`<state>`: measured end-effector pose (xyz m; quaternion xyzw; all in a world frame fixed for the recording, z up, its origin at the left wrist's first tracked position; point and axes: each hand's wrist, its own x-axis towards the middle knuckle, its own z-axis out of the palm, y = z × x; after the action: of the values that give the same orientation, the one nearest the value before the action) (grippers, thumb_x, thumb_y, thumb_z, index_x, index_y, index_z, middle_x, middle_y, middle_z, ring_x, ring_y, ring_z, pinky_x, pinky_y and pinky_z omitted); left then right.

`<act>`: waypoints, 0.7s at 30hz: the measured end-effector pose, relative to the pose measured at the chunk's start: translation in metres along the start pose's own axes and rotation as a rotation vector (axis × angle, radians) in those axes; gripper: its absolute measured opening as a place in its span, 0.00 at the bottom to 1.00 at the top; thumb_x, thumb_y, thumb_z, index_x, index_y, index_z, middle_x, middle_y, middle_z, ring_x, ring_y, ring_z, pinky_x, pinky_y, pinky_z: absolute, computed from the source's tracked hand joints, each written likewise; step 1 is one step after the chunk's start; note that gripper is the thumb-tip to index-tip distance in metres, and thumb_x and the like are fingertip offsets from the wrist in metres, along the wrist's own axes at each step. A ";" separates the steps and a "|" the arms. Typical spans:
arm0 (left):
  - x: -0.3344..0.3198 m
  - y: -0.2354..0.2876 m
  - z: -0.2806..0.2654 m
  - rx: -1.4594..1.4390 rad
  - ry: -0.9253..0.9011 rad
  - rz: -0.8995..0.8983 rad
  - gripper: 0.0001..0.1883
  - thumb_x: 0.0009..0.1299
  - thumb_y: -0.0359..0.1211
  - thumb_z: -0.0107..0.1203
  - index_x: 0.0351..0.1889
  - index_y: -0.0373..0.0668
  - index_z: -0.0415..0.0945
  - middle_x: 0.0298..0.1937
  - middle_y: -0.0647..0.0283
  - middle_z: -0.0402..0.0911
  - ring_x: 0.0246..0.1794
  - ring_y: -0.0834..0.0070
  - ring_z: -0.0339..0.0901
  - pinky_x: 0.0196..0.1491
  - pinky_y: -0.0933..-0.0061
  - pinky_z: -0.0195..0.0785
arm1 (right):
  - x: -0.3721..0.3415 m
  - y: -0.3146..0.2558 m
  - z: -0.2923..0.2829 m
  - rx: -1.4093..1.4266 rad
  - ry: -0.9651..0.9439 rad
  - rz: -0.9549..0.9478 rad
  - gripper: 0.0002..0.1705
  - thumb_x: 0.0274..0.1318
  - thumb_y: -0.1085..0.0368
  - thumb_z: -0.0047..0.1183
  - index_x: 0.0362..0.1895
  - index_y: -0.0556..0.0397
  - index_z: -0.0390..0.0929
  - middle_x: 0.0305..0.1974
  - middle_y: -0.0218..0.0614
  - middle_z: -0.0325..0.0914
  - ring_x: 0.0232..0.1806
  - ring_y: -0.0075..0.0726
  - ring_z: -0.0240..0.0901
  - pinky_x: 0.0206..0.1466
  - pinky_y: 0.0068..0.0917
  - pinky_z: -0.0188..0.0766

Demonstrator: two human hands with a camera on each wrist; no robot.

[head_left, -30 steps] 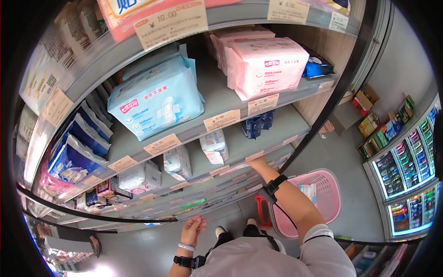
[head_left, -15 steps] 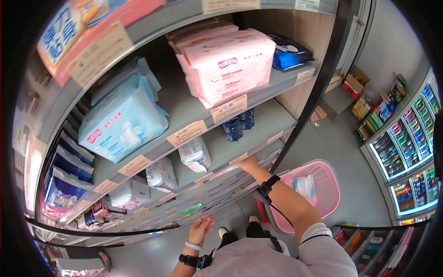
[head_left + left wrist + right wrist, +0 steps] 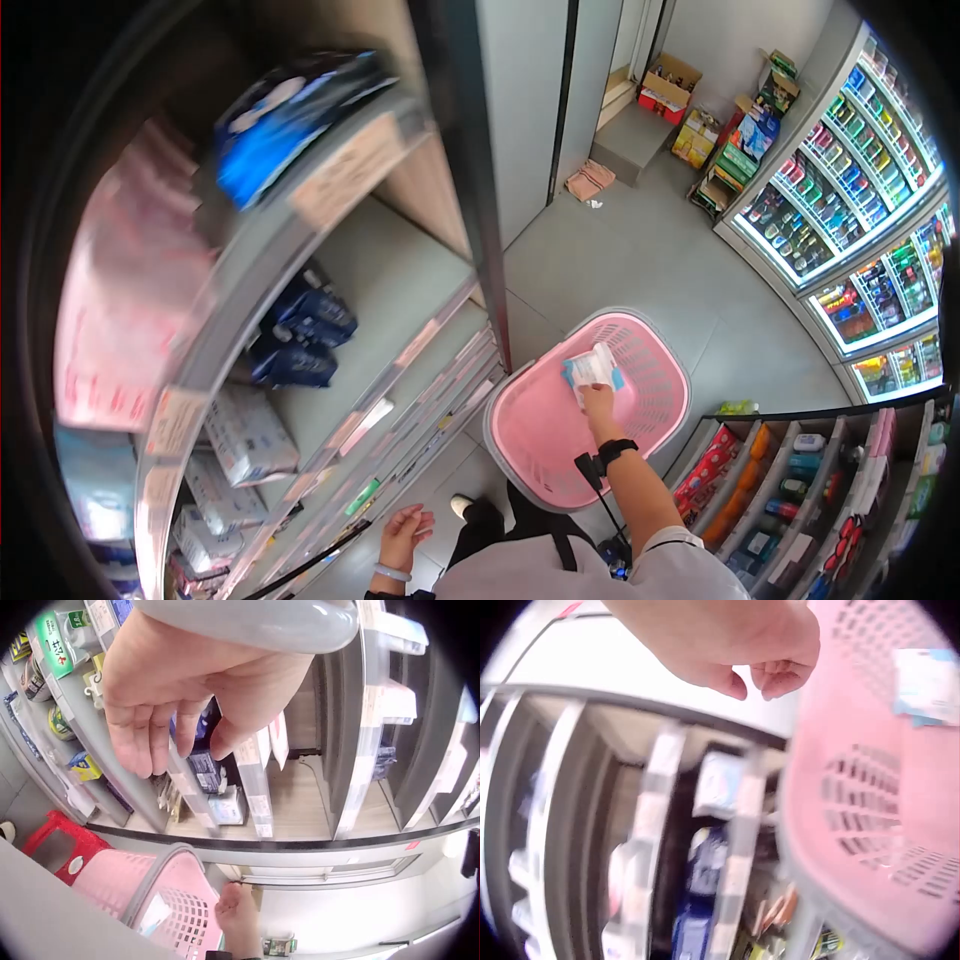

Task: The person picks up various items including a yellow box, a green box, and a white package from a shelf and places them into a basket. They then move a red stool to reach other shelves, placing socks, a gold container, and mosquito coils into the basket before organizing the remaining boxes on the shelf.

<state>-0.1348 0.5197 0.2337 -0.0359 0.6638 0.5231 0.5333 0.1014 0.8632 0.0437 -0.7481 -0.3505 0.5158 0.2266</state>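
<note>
In the head view my right hand (image 3: 598, 405) is over the pink basket (image 3: 540, 430), overlapping a white and light-blue package (image 3: 592, 366). The right wrist view shows this hand (image 3: 742, 645) holding nothing, fingers loosely bent and apart from the package (image 3: 930, 686) inside the basket. My left hand (image 3: 405, 538), empty, hangs beside the shelves. Its fingers are relaxed in the left wrist view, where the hand (image 3: 202, 690) hides part of the shelving.
Shelves on the left hold a blue pack (image 3: 265, 145), pink packs (image 3: 130, 290) and dark-blue packs (image 3: 300, 330). A low shelf (image 3: 780, 500) with goods stands at lower right. Lit drink coolers (image 3: 850, 170) and boxes (image 3: 670, 85) stand beyond the basket.
My right hand has moved from the shelf edge to over the basket. The head view has swung right, bringing the basket nearer the middle. The left hand stays empty.
</note>
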 end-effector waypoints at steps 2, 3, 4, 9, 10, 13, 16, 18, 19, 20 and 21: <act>0.008 -0.001 0.011 0.086 0.015 -0.061 0.14 0.68 0.33 0.50 0.50 0.39 0.70 0.42 0.57 0.79 0.42 0.71 0.77 0.43 0.72 0.70 | 0.057 0.044 -0.011 -0.007 -0.033 0.058 0.28 0.42 0.57 0.60 0.47 0.60 0.72 0.40 0.42 0.74 0.35 0.42 0.71 0.32 0.41 0.69; 0.011 0.000 0.015 0.101 0.020 -0.069 0.14 0.68 0.33 0.50 0.50 0.39 0.70 0.42 0.57 0.79 0.42 0.71 0.77 0.43 0.72 0.70 | 0.065 0.052 -0.012 -0.021 -0.069 0.112 0.32 0.41 0.53 0.61 0.49 0.59 0.71 0.42 0.44 0.73 0.36 0.44 0.70 0.33 0.45 0.68; 0.015 0.000 0.018 0.123 0.011 -0.071 0.15 0.68 0.34 0.50 0.50 0.39 0.70 0.43 0.57 0.78 0.43 0.70 0.77 0.44 0.71 0.70 | 0.070 0.063 -0.010 -0.015 -0.070 0.128 0.32 0.41 0.53 0.61 0.49 0.59 0.71 0.42 0.44 0.73 0.36 0.44 0.70 0.33 0.45 0.68; 0.009 0.003 0.034 0.231 0.078 -0.129 0.15 0.69 0.35 0.48 0.50 0.38 0.69 0.44 0.54 0.77 0.45 0.67 0.76 0.46 0.68 0.71 | 0.087 0.075 0.006 0.246 0.091 0.394 0.37 0.40 0.52 0.64 0.53 0.59 0.68 0.45 0.42 0.73 0.37 0.44 0.71 0.37 0.42 0.68; 0.008 0.003 0.036 0.248 0.091 -0.148 0.16 0.69 0.36 0.48 0.51 0.38 0.68 0.44 0.54 0.77 0.45 0.66 0.76 0.46 0.67 0.71 | 0.094 0.081 0.013 0.244 0.085 0.410 0.37 0.40 0.52 0.64 0.53 0.59 0.68 0.45 0.42 0.73 0.37 0.44 0.71 0.37 0.42 0.68; 0.008 -0.003 0.033 0.243 0.100 -0.169 0.16 0.69 0.36 0.48 0.51 0.37 0.68 0.44 0.54 0.77 0.45 0.66 0.76 0.46 0.67 0.71 | 0.111 0.095 0.027 0.523 0.139 0.153 0.35 0.40 0.53 0.65 0.52 0.57 0.69 0.43 0.39 0.73 0.35 0.40 0.72 0.35 0.37 0.69; 0.007 -0.002 0.041 0.266 0.114 -0.168 0.16 0.69 0.36 0.48 0.52 0.37 0.68 0.45 0.53 0.77 0.46 0.65 0.75 0.47 0.68 0.70 | 0.108 0.083 0.030 0.648 0.176 0.172 0.30 0.41 0.56 0.65 0.49 0.54 0.70 0.41 0.37 0.73 0.34 0.35 0.72 0.34 0.32 0.69; 0.008 -0.001 0.045 0.268 0.097 -0.162 0.17 0.69 0.36 0.48 0.52 0.37 0.68 0.45 0.53 0.77 0.46 0.66 0.75 0.47 0.68 0.70 | 0.096 0.067 0.022 0.624 0.164 0.303 0.28 0.40 0.58 0.66 0.46 0.52 0.72 0.40 0.35 0.73 0.35 0.33 0.72 0.33 0.31 0.67; 0.008 0.000 0.046 0.270 0.079 -0.154 0.17 0.70 0.36 0.48 0.52 0.37 0.68 0.45 0.53 0.77 0.46 0.66 0.75 0.47 0.68 0.70 | 0.092 0.063 0.018 0.626 0.161 0.300 0.28 0.40 0.58 0.66 0.46 0.52 0.72 0.40 0.35 0.73 0.35 0.33 0.72 0.33 0.31 0.67; 0.009 0.001 0.048 0.267 0.078 -0.147 0.17 0.70 0.36 0.48 0.52 0.37 0.68 0.45 0.53 0.77 0.46 0.66 0.75 0.47 0.68 0.70 | 0.093 0.065 0.012 0.612 0.084 0.314 0.28 0.40 0.58 0.66 0.47 0.52 0.71 0.40 0.34 0.73 0.36 0.33 0.72 0.34 0.30 0.66; 0.010 0.001 0.049 0.271 0.067 -0.137 0.17 0.70 0.36 0.48 0.52 0.37 0.68 0.45 0.54 0.77 0.47 0.66 0.75 0.47 0.68 0.70 | 0.093 0.066 0.008 0.598 0.008 0.326 0.29 0.40 0.58 0.66 0.48 0.51 0.70 0.41 0.33 0.74 0.37 0.33 0.72 0.34 0.29 0.66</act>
<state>-0.1070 0.5616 0.2324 -0.0262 0.7418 0.3896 0.5452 0.1342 0.8901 -0.0623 -0.6966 -0.0587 0.6224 0.3519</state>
